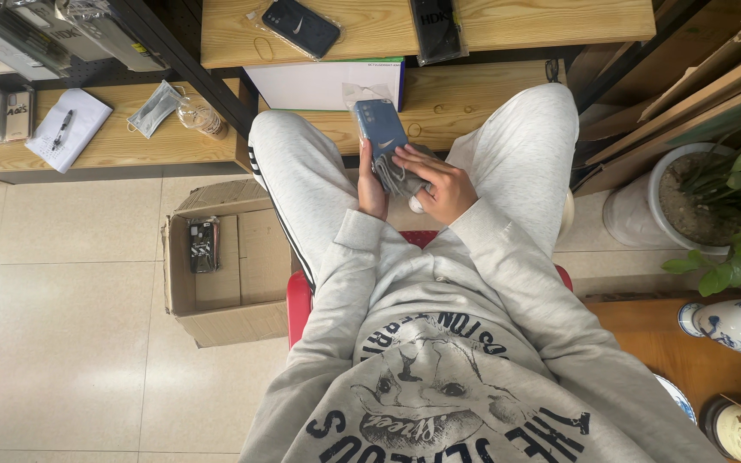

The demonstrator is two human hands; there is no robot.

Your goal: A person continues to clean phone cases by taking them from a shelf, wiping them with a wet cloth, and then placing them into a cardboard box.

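Head view, one item in hand: blue phone case (381,127), flat and rectangular, with a camera cut-out at its upper corner, held over the lap of a seated person in grey clothes. Left hand (371,185) clasps its lower left edge from behind, thumb along the side; right hand (439,182) is closed on a grey cloth (399,176) pressed against the lower end of the case, at 5 o'clock from its middle. Clear plastic sleeve (360,93) shows behind the top of the case. Handling, by judgement: light, thin, somewhat flexible, smooth enough to slip; best held by the long edges, not the face. Cloth: soft, limp, bunches easily. Surroundings: open cardboard box (216,266) on the floor at 9 o'clock, one packaged case inside; wooden shelf (439,99) at 12 o'clock; a dark case in a bag (300,27) on the tabletop above; potted plant (713,197) at 3 o'clock.
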